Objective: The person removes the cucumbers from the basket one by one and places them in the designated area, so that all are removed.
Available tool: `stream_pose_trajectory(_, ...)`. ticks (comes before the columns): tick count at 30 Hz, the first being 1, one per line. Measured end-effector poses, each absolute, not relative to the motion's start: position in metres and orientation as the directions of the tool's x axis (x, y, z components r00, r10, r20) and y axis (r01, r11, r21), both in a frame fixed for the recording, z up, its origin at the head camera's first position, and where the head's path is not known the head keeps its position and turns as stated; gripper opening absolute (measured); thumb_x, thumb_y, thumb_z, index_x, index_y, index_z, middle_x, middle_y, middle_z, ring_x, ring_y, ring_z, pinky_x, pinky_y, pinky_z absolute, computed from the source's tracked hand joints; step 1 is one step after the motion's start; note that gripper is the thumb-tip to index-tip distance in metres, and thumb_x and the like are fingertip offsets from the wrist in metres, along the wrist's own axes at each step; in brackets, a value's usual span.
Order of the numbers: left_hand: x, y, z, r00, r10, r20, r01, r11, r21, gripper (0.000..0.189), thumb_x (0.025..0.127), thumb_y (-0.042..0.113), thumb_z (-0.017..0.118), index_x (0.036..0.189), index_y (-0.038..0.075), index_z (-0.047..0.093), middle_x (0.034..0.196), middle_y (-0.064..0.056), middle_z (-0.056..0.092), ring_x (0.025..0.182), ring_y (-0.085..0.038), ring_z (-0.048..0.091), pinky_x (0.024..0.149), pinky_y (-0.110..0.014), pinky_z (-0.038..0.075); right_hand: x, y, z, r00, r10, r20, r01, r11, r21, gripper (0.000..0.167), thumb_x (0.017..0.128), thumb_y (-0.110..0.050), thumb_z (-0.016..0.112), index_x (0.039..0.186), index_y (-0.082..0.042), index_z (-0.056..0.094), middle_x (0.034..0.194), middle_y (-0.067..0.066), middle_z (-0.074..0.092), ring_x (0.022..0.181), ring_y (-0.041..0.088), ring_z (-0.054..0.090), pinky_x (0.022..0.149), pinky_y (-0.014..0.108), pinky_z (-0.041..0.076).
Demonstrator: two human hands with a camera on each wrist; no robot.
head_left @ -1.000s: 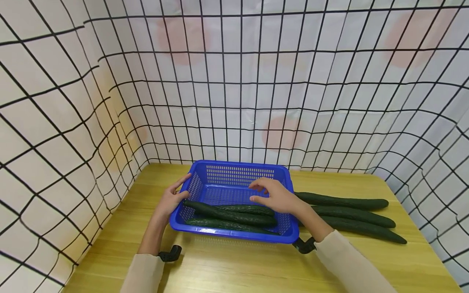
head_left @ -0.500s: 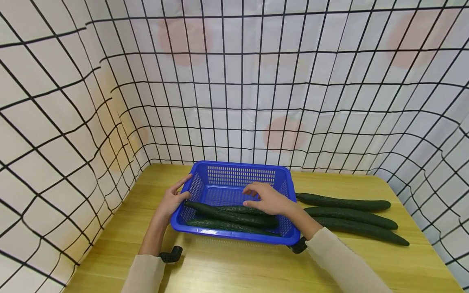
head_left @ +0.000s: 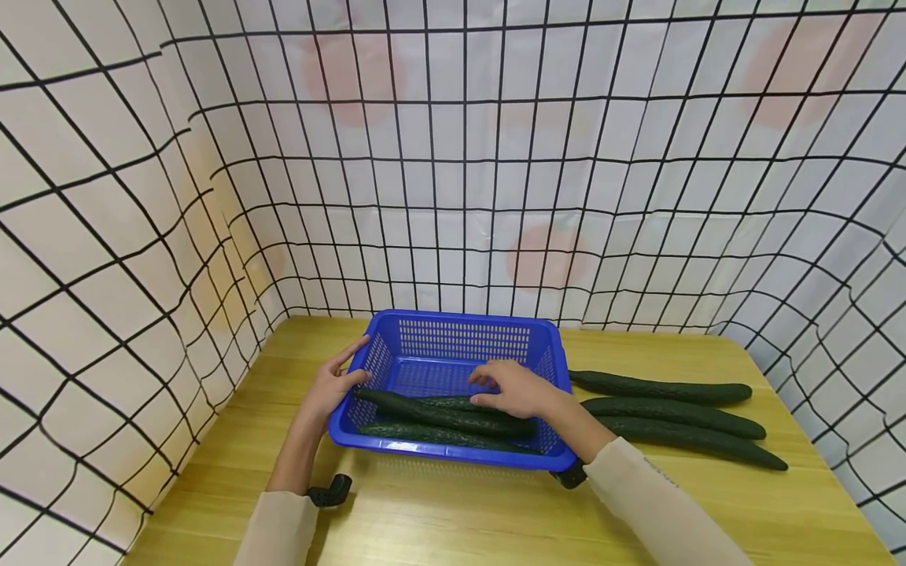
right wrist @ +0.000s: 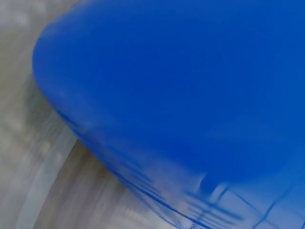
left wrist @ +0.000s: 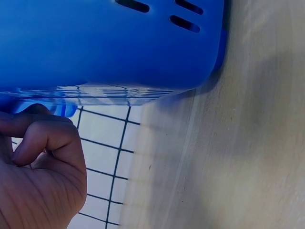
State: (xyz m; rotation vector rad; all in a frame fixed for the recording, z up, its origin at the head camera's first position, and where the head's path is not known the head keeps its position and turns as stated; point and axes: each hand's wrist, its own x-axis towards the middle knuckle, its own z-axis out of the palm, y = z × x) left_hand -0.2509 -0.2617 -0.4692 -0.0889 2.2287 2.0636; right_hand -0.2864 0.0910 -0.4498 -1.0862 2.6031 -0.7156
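A blue plastic basket [head_left: 453, 456] with slotted walls stands in the middle of the table, seen in the head view. My left hand [head_left: 331, 391] grips its left rim, the thumb bent over the edge; the left wrist view shows that hand [left wrist: 43, 167] with curled fingers beside the basket's outer wall [left wrist: 119, 47]. Inside, several dark green cucumbers [head_left: 446, 417] lie along the front half. Over their right part hovers my right hand [head_left: 520, 389], fingers loosely bent and nothing visible in them. Only the basket's wall [right wrist: 167, 95] fills the right wrist view, the hand being out of sight there.
Three more long cucumbers [head_left: 694, 432] lie side by side on the wooden table [head_left: 453, 519], right of the basket. A black wire grid [head_left: 465, 181] backed by pale cloth encloses the table at the back and both sides.
My right hand has moved a little to the left and lower, down toward the cucumbers in the basket. My left hand keeps its place on the rim.
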Motion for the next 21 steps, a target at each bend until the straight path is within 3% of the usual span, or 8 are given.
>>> stream_pose_trajectory(9,-0.2513,-0.261,-0.4697,-0.991,0.035,-0.125,-0.122,0.081,0.989,0.07,0.097,0.013,0.067,0.158,0.034,0.042,0.144,-0.034,0.054,0.095,-0.027,0.074,0.081,-0.05,0.062,-0.2871,0.0926,-0.456,-0.667,-0.718,-0.197,-0.587,0.67,-0.454,0.05,0.104,-0.036,0.059,0.144,-0.007,0.059,0.143,0.009,0.063,0.134,0.028,0.058,0.11,0.048,0.048)
stream_pose_trajectory(16,-0.2517,-0.2608,-0.47,-0.992,0.032,-0.121,-0.119,0.08,0.99,0.069,0.097,0.014,0.067,0.158,0.034,0.043,0.144,-0.033,0.054,0.104,-0.036,0.072,0.082,-0.05,0.062,-0.2879,0.0906,-0.457,-0.678,-0.697,-0.233,-0.566,0.698,-0.439,0.052,0.105,-0.039,0.056,0.147,-0.007,0.057,0.148,0.01,0.059,0.141,0.029,0.051,0.116,0.048,0.043)
stream_pose_trajectory(21,-0.2508,-0.261,-0.4703,-0.993,0.034,-0.116,-0.114,0.078,0.99,0.069,0.097,0.012,0.067,0.158,0.033,0.043,0.144,-0.033,0.054,0.106,-0.039,0.072,0.083,-0.051,0.062,-0.2883,0.0898,-0.4558,-0.677,-0.716,-0.173,-0.606,0.675,-0.42,0.048,0.104,-0.038,0.058,0.141,-0.006,0.062,0.128,0.01,0.063,0.121,0.026,0.06,0.104,0.045,0.05)
